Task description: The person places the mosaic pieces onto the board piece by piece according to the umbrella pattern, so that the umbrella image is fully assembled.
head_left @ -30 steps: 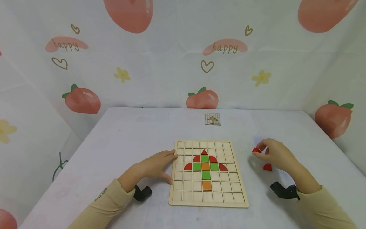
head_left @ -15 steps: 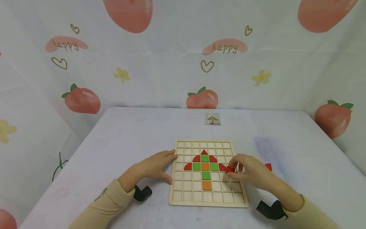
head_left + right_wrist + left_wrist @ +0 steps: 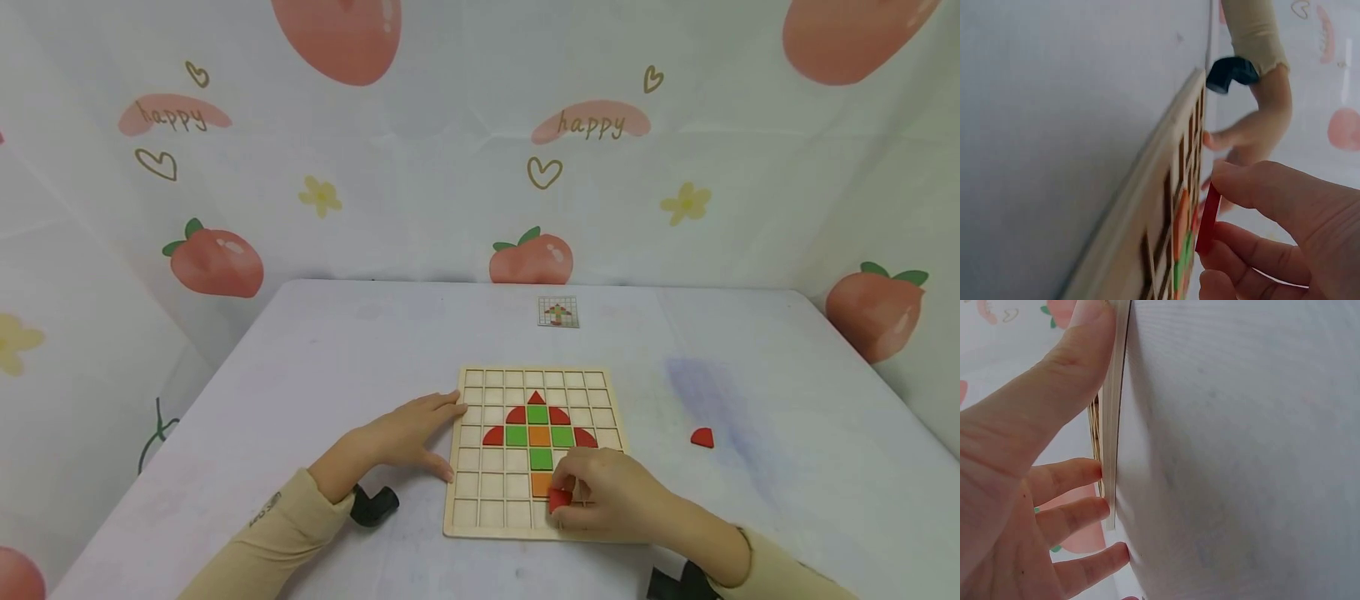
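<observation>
A wooden grid board (image 3: 480, 514) lies on the table, with a pattern of red, green and orange tiles in its cells. My left hand (image 3: 408, 433) rests at the board's left edge, fingers and thumb spread. In the left wrist view its thumb (image 3: 1085, 344) and fingertips meet the board's side. Between thumb and fingers, my right hand (image 3: 618, 492) pinches a red tile (image 3: 558, 500) low over the board, just right of and below the lower orange tile (image 3: 541, 485). The right wrist view shows that tile edge-on; its full outline is partly hidden by the fingers.
A loose red quarter-circle tile (image 3: 702, 437) lies on the table right of the board. Behind the board is a small pattern card (image 3: 558, 312) with a printed grid. A fruit-printed cloth (image 3: 420, 183) hangs behind the table.
The right hand has carried the red tile leftward and nearer, from the table at the right, across the board's right edge to its lower middle. The left hand has stayed in place.
</observation>
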Demonstrator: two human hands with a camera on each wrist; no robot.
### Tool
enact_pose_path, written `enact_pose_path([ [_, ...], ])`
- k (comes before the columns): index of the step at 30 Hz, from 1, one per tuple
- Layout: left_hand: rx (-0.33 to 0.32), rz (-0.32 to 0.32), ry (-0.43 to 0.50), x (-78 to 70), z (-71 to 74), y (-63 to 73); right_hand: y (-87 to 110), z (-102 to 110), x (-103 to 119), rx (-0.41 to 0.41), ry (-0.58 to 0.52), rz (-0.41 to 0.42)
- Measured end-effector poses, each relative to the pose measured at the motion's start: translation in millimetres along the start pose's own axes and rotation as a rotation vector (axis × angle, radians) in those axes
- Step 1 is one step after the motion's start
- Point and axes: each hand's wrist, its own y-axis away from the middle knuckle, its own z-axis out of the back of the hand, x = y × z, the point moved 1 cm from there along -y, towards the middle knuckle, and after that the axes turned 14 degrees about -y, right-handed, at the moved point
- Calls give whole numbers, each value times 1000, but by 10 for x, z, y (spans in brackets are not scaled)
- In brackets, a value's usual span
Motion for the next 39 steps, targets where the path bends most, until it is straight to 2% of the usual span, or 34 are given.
enact_pose_path([
  [2,1,1,2,1,-1,-4,-13,-46,18,2,40,44],
  [5,1,4,2,2,-3,-7,-36,-93,41,19,84,65],
  [16,4,12,6,1,9,-6,-79,-163,96,28,186,81],
  [26,6,10,4,6,-4,-12,-87,-175,97,35,189,38],
  [39,-4,-2,5,15,-13,-8,-67,-173,96,32,165,37],
])
